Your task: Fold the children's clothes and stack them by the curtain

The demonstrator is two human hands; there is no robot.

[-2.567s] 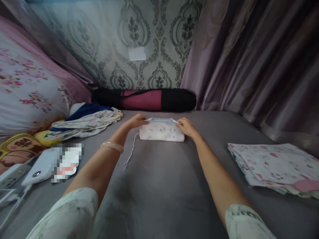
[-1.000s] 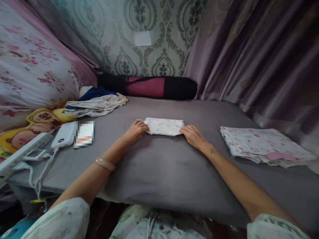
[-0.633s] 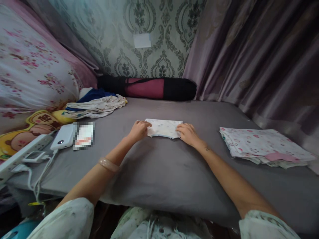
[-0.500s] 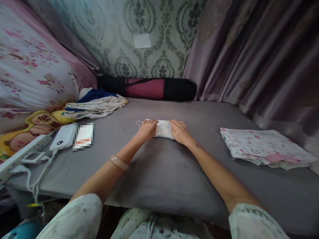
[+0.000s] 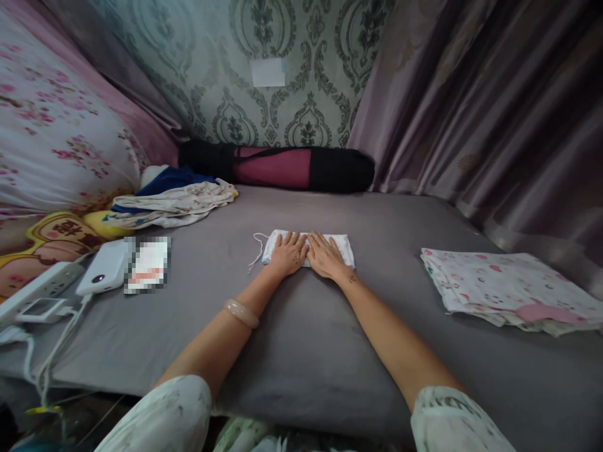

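Note:
A small folded white cloth lies flat on the grey sheet, in the middle of the head view. From its left end a thin white drawstring trails onto the sheet. My left hand rests palm down on the cloth's left half, fingers stretched out. Beside it, my right hand is pressed flat on the right half, fingers extended too. The hands nearly meet at the middle of the cloth and cover much of it, so its print is mostly hidden.
To the right lies a folded printed cloth stack. At left are a power bank, a power strip with cables, a blurred-out packet and crumpled clothes. A black and maroon long bag lies along the wall.
Both hands have moved from gripping the cloth's two ends to lying flat near its middle. The cloth now rests flatter and looks wider. My view has shifted slightly.

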